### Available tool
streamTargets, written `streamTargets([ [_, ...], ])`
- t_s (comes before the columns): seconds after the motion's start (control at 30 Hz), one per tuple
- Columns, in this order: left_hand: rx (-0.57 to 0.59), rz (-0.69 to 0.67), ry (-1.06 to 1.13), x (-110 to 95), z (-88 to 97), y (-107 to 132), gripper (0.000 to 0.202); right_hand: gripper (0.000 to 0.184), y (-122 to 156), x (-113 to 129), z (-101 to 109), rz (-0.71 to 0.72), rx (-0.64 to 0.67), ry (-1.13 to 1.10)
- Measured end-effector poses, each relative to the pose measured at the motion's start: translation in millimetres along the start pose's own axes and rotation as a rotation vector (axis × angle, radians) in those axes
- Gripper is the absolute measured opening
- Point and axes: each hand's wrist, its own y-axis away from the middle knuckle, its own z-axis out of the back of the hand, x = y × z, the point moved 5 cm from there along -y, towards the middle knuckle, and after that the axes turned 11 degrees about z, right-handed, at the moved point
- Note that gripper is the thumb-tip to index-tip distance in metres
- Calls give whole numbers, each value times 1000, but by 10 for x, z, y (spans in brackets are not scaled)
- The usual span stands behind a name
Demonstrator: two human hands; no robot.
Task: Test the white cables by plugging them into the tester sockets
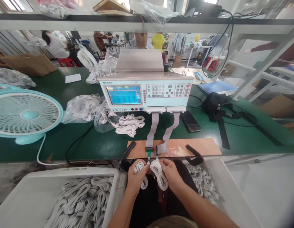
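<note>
My left hand is closed round a coiled white cable, its plug end at a small green circuit board. Whether that plug is fully seated I cannot tell. My right hand grips another white cable bundle, whose upper end meets a dark connector. Grey ribbon cables run from the board and connector up to a tester with a lit blue screen. Under the board lies a wooden strip along the bench edge.
White bins of cable bundles stand at left and right. A turquoise fan, bagged cables, loose white cables, a phone and a black bag lie on the green bench. Black clamps flank my hands. People are behind.
</note>
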Motion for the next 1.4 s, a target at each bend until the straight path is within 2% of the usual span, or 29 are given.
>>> streamTargets([
  [0.27,-50,-34,27,-39,-46,0,17,32,23,-7,-30,-15,-1,-45],
  [0.4,-120,-27,104,-46,-69,29,17,33,46,14,-67,13,2,-61],
  [0.87,-314,-30,297,90,-158,101,23,34,57,-19,-78,18,-40,-98],
  [1.1,-326,-28,310,73,-150,71,25,33,56,28,-110,19,-67,-116],
  [1.4,-283,-47,282,78,-129,39,24,29,30,-4,-99,14,-31,-121],
])
